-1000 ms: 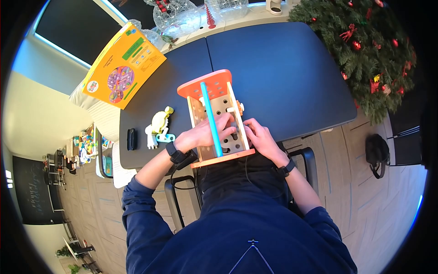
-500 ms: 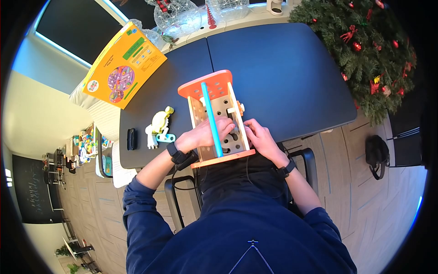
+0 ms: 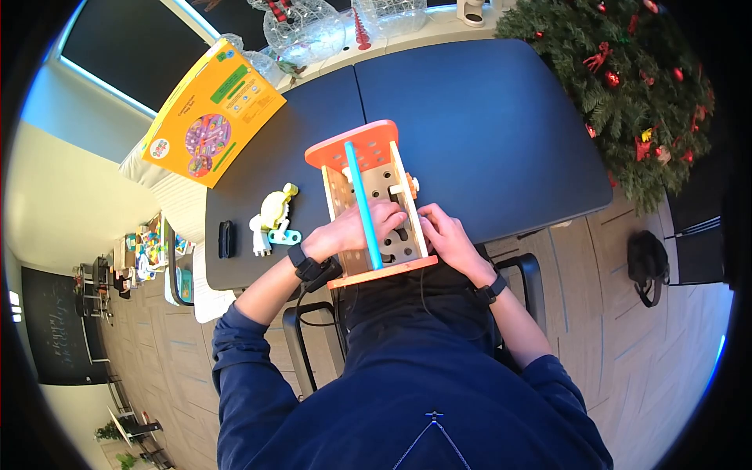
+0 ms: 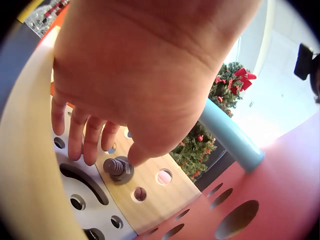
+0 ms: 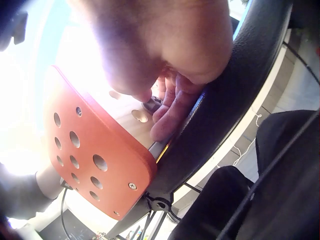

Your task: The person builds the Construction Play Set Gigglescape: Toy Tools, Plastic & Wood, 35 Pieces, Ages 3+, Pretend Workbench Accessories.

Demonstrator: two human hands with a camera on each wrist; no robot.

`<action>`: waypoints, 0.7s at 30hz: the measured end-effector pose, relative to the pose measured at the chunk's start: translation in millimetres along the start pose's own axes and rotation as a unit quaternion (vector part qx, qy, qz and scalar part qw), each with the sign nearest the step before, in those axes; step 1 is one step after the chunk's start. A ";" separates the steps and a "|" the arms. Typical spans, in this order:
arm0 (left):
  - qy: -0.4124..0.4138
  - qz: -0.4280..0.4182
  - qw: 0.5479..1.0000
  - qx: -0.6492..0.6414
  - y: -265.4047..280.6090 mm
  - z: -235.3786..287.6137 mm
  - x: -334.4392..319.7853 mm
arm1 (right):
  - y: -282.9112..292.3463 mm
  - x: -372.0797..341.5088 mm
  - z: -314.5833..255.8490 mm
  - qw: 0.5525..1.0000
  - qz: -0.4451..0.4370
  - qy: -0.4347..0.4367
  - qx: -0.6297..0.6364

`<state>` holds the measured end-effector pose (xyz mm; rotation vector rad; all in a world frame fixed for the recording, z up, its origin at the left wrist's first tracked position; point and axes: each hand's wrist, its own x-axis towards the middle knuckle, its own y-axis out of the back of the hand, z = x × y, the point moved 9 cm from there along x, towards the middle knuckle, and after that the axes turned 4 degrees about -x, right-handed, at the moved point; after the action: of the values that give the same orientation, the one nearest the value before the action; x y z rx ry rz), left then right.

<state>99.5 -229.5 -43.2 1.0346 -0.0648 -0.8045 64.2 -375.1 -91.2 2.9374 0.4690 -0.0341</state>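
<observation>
A wooden toolbox with orange ends (image 3: 381, 272) and a blue bar (image 3: 362, 205) stands near the table's front edge. Reaching under the bar, my left hand (image 3: 352, 231) is inside the box at its right panel. In the left wrist view, a grey threaded bolt (image 4: 113, 166) sticks through a nut (image 4: 125, 173) on that panel; my left thumb touches the nut, with the fingers fairly straight beside it. Outside the same panel, my right hand (image 3: 448, 239) pinches the dark bolt head (image 5: 151, 104) between thumb and fingers.
Left of the box lie a yellow-and-white toy (image 3: 274, 211), a teal strip (image 3: 285, 237) and a black case (image 3: 226, 238). A yellow carton (image 3: 211, 117) stands at the table's back left. A decorated tree (image 3: 627, 94) is beyond the right side.
My left hand's spread fingers have drawn together and shifted toward the right panel. The right hand and the box have hardly moved.
</observation>
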 end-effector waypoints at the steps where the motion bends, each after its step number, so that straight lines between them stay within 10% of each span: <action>1: -0.008 -0.008 1.000 0.005 -1.2 2.0 0.9 | 0.0 0.6 -0.5 1.000 -0.001 0.000 0.000; 21: -0.025 0.027 0.998 -0.041 1.3 7.4 2.5 | 0.6 -0.2 -2.3 1.000 -0.001 0.001 -0.005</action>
<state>99.0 -236.3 -39.0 0.9306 -0.1011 -0.7790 64.2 -375.4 -88.8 2.9285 0.4697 -0.0300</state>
